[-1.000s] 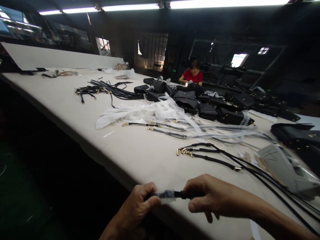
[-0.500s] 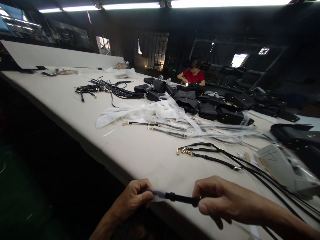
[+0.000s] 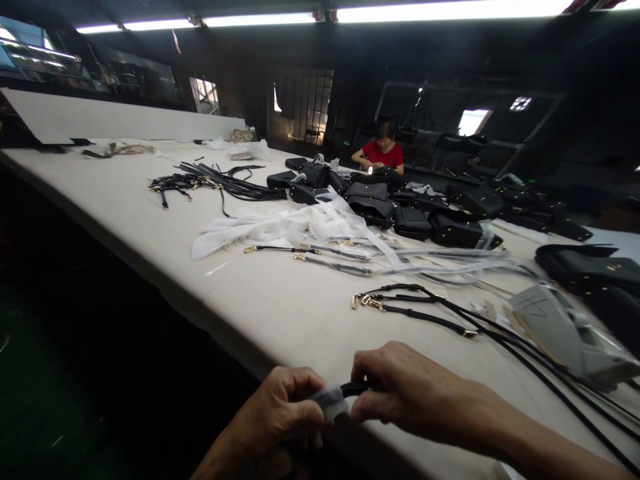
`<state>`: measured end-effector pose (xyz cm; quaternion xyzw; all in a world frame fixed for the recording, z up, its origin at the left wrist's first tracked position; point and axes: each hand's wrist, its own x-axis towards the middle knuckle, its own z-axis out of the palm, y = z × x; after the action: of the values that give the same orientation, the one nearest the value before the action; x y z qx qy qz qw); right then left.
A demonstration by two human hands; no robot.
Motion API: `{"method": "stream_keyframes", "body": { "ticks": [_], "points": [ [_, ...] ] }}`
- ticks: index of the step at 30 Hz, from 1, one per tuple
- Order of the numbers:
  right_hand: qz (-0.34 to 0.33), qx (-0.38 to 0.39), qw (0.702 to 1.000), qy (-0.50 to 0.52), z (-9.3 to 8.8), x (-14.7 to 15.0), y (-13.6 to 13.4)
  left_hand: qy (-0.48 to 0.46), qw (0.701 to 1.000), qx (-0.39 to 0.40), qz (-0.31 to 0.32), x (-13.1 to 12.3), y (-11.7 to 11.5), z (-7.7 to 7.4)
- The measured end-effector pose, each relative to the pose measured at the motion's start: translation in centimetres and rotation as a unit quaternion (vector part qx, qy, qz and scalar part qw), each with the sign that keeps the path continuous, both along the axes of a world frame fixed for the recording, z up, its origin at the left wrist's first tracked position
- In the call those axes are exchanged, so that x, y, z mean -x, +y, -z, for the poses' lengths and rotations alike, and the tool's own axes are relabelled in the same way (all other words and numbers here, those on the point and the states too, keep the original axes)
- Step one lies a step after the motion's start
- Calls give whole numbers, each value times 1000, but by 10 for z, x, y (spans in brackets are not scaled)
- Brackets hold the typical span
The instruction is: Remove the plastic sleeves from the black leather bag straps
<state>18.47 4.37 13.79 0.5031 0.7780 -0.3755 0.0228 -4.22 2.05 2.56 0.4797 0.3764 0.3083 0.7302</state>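
Both hands meet at the near edge of the long worktable (image 3: 280,307). The left hand (image 3: 283,417) pinches the clear plastic sleeve (image 3: 331,402), steadying it, while the right hand (image 3: 400,393) closes its fingers on the black strap (image 3: 356,387) entering that sleeve.

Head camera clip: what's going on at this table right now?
A person stands at the edge of a long table, holding a thin black strap between both hands. The left hand pinches a clear plastic sleeve on the strap's end; the right hand grips the strap right beside it. More straps, plastic sleeves and black bags lie on the table. Another person works at the far side.
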Motion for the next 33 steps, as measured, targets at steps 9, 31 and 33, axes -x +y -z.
{"method": "stream_keyframes", "body": {
  "ticks": [9, 31, 33],
  "points": [
    [91, 297, 923, 226, 24, -16, 16, 173, 758, -602, -181, 6, 0, 22],
    [121, 268, 923, 249, 24, -8, 5, 80, 958, -266, -68, -7, 0, 8],
    [154, 323, 884, 302, 32, -10, 7, 104, 891, -429, -105, -6, 1, 11]
  ]
}}
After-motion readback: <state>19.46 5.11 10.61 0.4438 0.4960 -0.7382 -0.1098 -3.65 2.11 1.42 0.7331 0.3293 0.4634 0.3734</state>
